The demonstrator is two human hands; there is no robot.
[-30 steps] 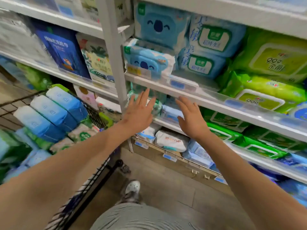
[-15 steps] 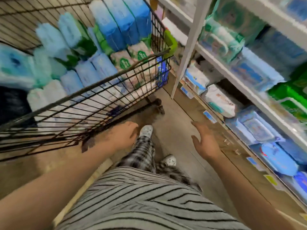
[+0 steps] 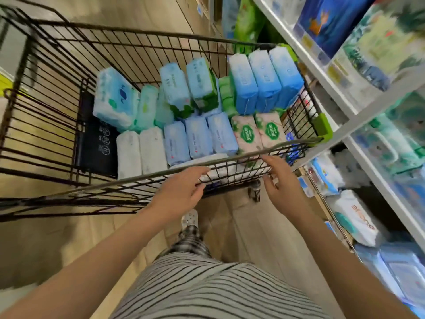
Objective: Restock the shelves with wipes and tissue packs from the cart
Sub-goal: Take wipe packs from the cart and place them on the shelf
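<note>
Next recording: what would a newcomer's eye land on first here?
The black wire cart, filling the left and middle, packed with upright blue, white and green packs. Two pink packs stand out at its near right corner. The left grip and right grip are at its near rim, with stocked shelves on the right.

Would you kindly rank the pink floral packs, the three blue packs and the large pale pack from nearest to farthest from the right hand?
From the right hand:
1. Pink floral packs, right side, directly ahead.
2. Three blue packs, far right corner.
3. Large pale pack, far left.
</note>
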